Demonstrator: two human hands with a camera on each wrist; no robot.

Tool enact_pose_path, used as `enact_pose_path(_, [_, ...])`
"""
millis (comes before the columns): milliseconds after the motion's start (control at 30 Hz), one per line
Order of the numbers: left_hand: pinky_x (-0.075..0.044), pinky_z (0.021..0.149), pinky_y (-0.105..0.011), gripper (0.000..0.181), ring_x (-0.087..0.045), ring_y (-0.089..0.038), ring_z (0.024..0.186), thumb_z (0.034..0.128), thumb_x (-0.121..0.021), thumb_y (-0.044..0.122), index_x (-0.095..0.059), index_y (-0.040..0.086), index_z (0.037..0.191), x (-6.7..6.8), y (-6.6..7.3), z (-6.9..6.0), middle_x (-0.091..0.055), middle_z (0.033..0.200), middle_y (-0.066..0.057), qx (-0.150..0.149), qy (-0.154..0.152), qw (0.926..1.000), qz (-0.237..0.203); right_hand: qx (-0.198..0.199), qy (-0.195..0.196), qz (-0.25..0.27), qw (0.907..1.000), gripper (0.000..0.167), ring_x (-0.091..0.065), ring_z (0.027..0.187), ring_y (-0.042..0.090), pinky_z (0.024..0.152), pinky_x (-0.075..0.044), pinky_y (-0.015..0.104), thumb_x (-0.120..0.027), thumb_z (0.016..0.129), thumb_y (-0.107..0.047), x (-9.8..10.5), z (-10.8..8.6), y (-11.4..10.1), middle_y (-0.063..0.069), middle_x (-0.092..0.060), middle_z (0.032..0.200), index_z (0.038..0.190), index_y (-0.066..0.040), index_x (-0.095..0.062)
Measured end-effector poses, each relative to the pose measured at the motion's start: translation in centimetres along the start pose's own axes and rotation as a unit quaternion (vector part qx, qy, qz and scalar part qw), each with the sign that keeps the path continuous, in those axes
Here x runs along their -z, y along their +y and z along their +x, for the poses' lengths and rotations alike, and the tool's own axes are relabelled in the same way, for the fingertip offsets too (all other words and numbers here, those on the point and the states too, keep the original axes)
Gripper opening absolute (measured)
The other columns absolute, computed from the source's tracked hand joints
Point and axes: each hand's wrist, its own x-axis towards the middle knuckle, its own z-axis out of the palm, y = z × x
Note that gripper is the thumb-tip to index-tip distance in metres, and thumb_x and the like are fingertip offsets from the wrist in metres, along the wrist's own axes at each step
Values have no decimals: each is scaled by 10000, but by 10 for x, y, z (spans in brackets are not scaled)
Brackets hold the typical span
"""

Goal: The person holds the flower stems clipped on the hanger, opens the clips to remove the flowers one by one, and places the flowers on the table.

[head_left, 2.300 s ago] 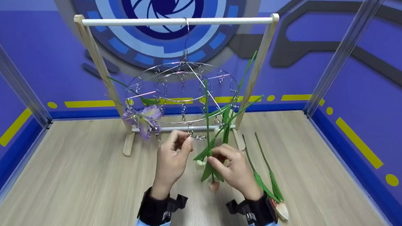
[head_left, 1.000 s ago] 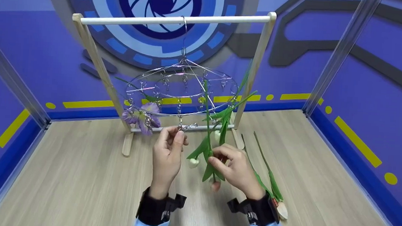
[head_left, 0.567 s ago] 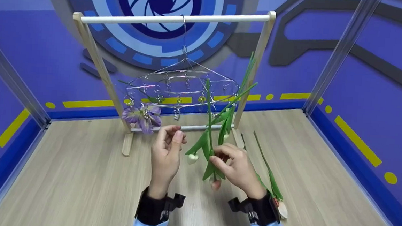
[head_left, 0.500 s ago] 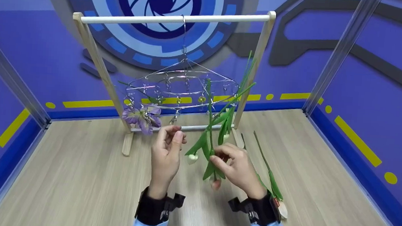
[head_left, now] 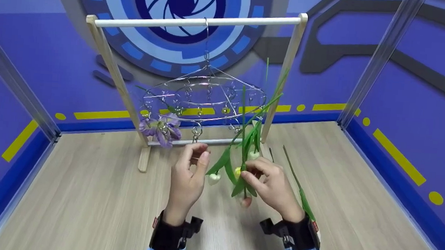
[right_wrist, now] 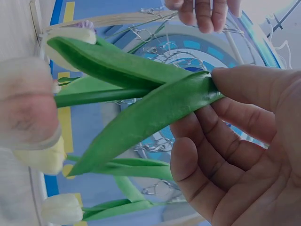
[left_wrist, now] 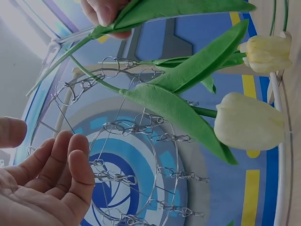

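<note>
My right hand [head_left: 274, 186] pinches the green stem of a pink tulip [head_left: 246, 202] between thumb and fingers, its bloom pointing down. In the right wrist view the pink bloom [right_wrist: 28, 101] lies beyond the leaves. My left hand [head_left: 188, 181] is held just below a metal clip [head_left: 196, 130] of the round clip hanger [head_left: 203, 120]; its fingers bend loosely and nothing is between them in the left wrist view. White tulips [head_left: 214, 178] hang upside down from the hanger's right side, near a yellow bloom [head_left: 237, 172]. A purple flower [head_left: 162, 129] hangs at its left.
A rack with a white top bar [head_left: 155, 22] and wooden legs carries the hanger. At right, a loose stem with green leaves [head_left: 306, 201] lies on the wood-grain table [head_left: 98, 194], partly covered by my right wrist. Patterned blue panels stand behind and at both sides.
My left hand earlier held a clip of the hanger and has let it go. The hanger has swung back and levelled. My right hand has shifted slightly right with the pink tulip.
</note>
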Motion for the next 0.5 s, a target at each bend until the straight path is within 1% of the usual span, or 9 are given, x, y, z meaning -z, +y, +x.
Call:
enact_pose_path(233, [-544, 747, -276, 168, -633, -157, 940, 1025, -609, 74, -662, 17, 1174, 4, 1, -7, -672, 1068, -63, -469, -171, 9973, 545, -34, 95, -122, 9999, 100, -592, 751, 78, 629, -519, 260, -762, 913, -17, 11, -4, 0, -68, -654, 875, 987, -83, -748])
enact_pose_path(367, [-544, 769, -292, 190, -643, -161, 966, 1015, -623, 81, -662, 19, 1191, 6, 3, -12, -673, 1111, -70, -583, -172, 9944, 860, -40, 111, -225, 9997, 116, -595, 753, 77, 623, -512, 250, -757, 915, -6, 18, -5, 0, -74, -655, 885, 998, -87, -750])
enact_pose_path(500, [-549, 797, -340, 209, -649, -224, 988, 1008, -631, 82, -661, 9, 1202, 10, 4, -18, -671, 1139, -94, -665, -180, 9914, 1116, -78, 102, -380, 9992, 114, -591, 742, 70, 630, -498, 235, -762, 905, 11, 26, -7, 0, -81, -650, 876, 990, -62, -747])
